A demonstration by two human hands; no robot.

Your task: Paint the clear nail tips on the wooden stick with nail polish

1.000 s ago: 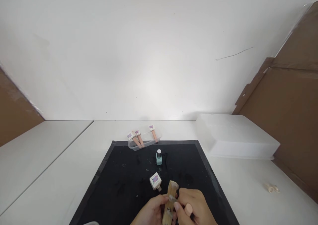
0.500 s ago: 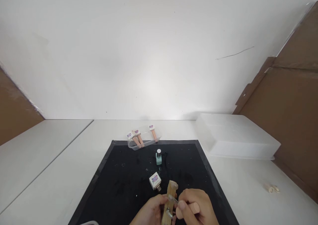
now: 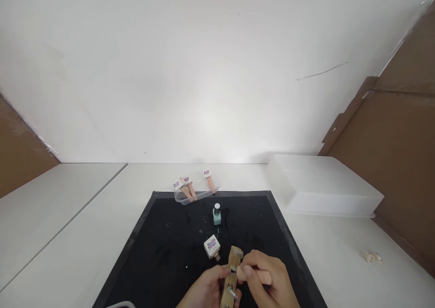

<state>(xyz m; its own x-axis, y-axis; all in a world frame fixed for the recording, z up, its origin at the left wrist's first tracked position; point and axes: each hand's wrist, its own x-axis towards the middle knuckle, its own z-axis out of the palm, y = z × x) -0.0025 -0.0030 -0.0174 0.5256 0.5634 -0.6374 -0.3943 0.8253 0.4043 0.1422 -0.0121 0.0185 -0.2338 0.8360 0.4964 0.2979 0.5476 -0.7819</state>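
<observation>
At the bottom of the view, my left hand (image 3: 211, 284) grips a narrow wooden strip (image 3: 229, 281). Small shiny pieces that look like nail tips (image 3: 231, 292) stick out from the strip. My right hand (image 3: 270, 278) is closed round the long pale-pink cap of a nail polish brush (image 3: 258, 276). Its tip meets the strip's right side, near the middle; the bristles are too small to make out. Just beyond my hands, an uncapped white nail polish bottle (image 3: 211, 246) with a floral label lies on its side. A mint-green nail polish bottle (image 3: 216, 215) stands upright farther back.
Under it all is a black mat (image 3: 163, 244) with taped edges. A clear tray (image 3: 185, 202) with three pink-capped bottles (image 3: 190, 191) overlaps its back edge. To the right stand a white translucent box (image 3: 326, 185) and small beige rings (image 3: 371, 256). White and brown panels surround the table.
My right hand has turned the cap flatter and moved its brush end in against the wooden strip. A shiny piece near the strip's middle is now more covered. My left hand stays in place.
</observation>
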